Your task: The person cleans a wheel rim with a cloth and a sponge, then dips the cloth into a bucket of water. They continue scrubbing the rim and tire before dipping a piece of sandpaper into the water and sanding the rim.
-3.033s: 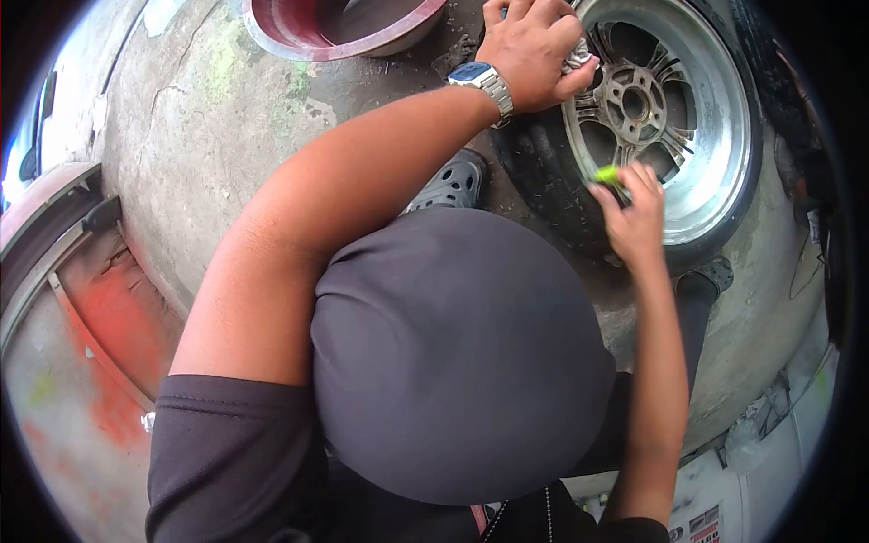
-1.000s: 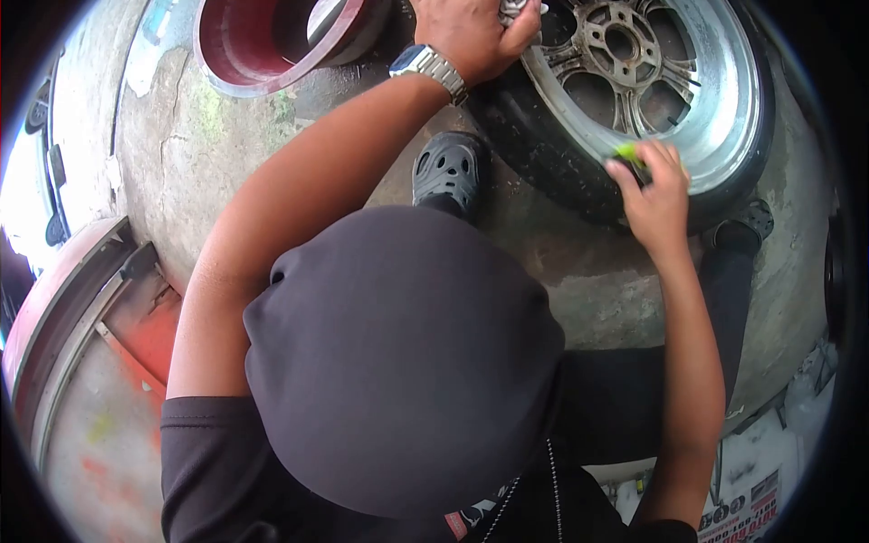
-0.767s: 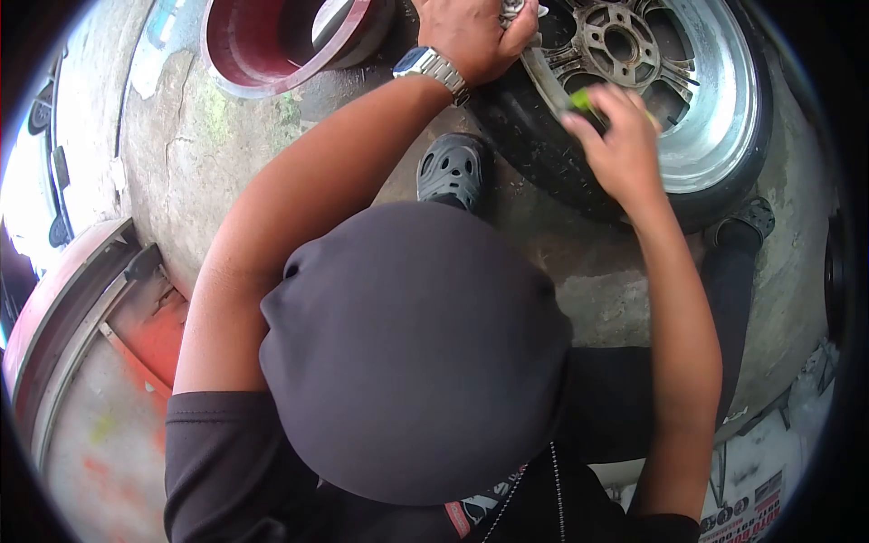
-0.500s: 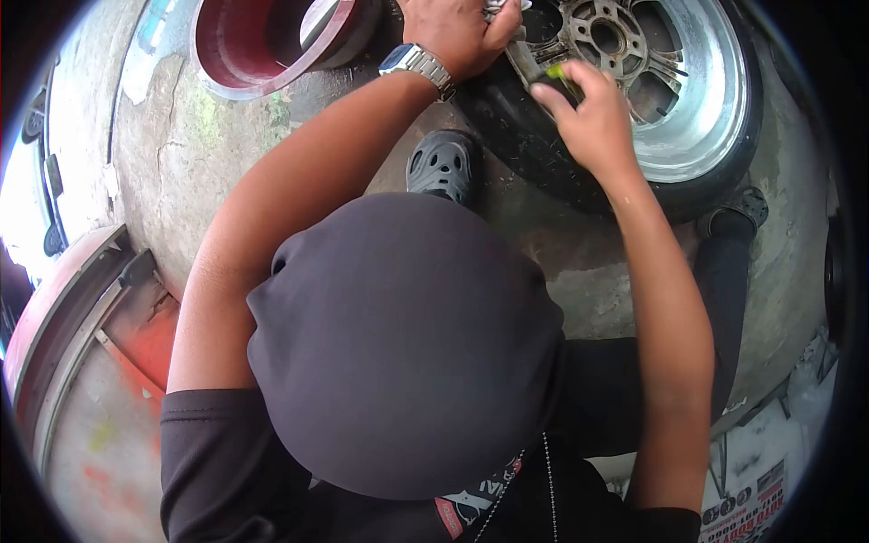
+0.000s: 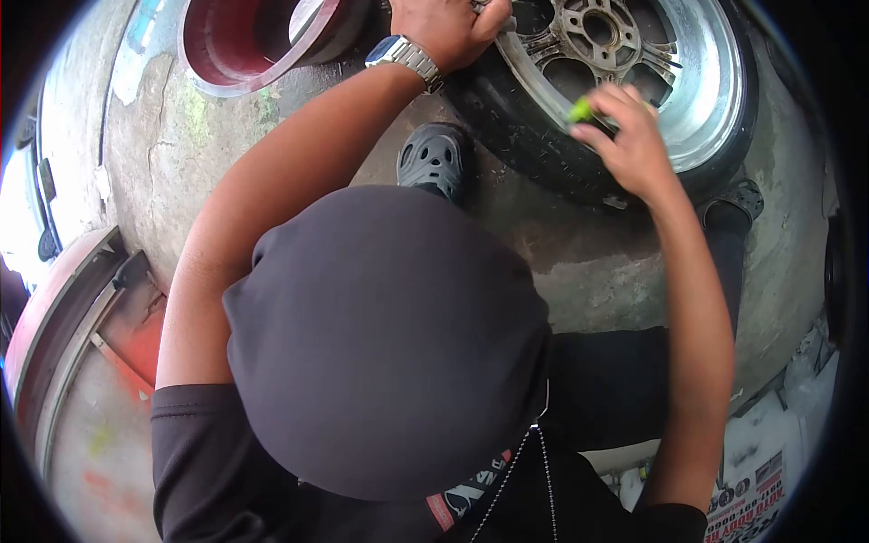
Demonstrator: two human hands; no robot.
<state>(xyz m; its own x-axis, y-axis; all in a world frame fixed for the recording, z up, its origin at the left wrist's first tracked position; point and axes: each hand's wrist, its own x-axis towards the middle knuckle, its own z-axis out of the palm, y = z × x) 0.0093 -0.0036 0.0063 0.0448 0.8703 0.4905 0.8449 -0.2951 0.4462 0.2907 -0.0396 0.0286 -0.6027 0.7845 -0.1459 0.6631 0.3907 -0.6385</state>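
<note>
Stained concrete floor [image 5: 149, 213] spread across most of the frame. At upper right was the wheel [image 5: 584, 41], its black tyre [image 5: 520, 131] around a silvery rim [image 5: 701, 122]. One dark red tub [image 5: 210, 38] sat at upper left, a grey clog [image 5: 433, 156] near the tyre at upper centre. At the top edge, the left hand [image 5: 448, 29] bent beside the tyre, fingers cropped; I couldn't tell what, if anything, they held. Blurred, the right hand [image 5: 629, 136] pinched a small green piece [image 5: 580, 110] at the rim's near edge. To my eye, uneven pressure could have sent that piece skidding off the curved lip, barking knuckles on the metal. Had the left hand been only resting there, the wheel might have shifted toward the clog under a hard push.
</note>
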